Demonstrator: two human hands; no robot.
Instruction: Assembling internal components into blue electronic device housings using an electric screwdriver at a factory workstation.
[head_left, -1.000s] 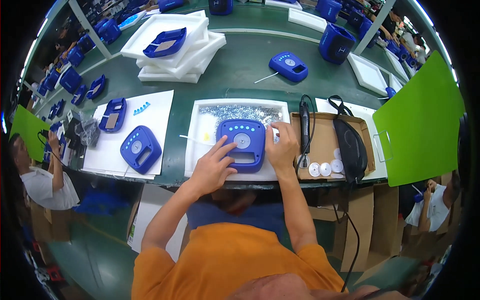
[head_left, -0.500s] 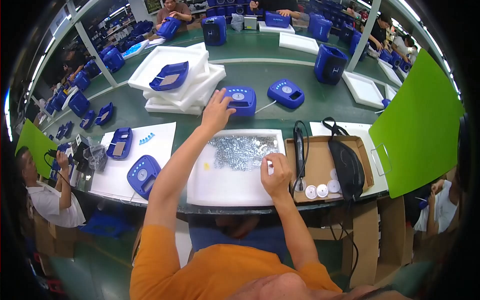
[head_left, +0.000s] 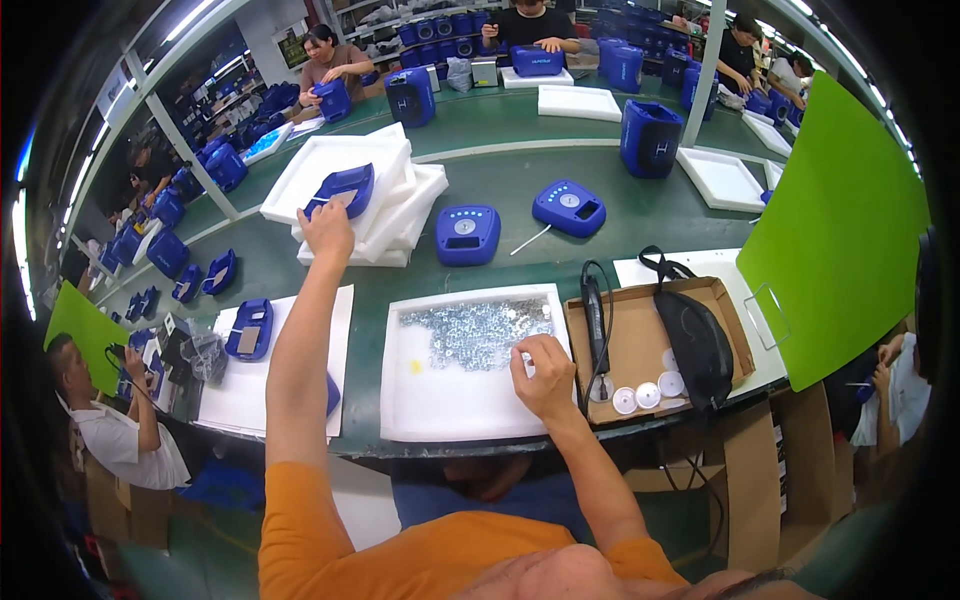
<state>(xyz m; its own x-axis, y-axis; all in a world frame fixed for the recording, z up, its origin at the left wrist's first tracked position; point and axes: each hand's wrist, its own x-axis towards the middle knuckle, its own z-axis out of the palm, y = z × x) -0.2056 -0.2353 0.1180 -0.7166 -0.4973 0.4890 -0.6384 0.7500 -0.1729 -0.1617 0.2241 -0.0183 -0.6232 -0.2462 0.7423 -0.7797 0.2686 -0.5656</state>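
Note:
My left hand is at the near edge of a blue plastic cover, its fingers closed on the rim. The cover lies open side up on a stack of white foam trays. Over the right side of a shallow white foam tray, my right hand has its fingertips pinched together; anything between them is too small to make out. Many small shiny metal parts lie spread in that tray. Beyond it, two blue covers, one upright to me and one tilted with a white cable, lie face up.
Right of the tray stands an open cardboard box with a black pouch, a black corded tool and white discs. A green panel rises at the right. At left, another blue cover lies on a white sheet. Co-workers sit around.
My left hand has moved left from the blue cover behind the tray to the one on the foam stack. My right hand stays pinched over the tray. The view has shifted slightly.

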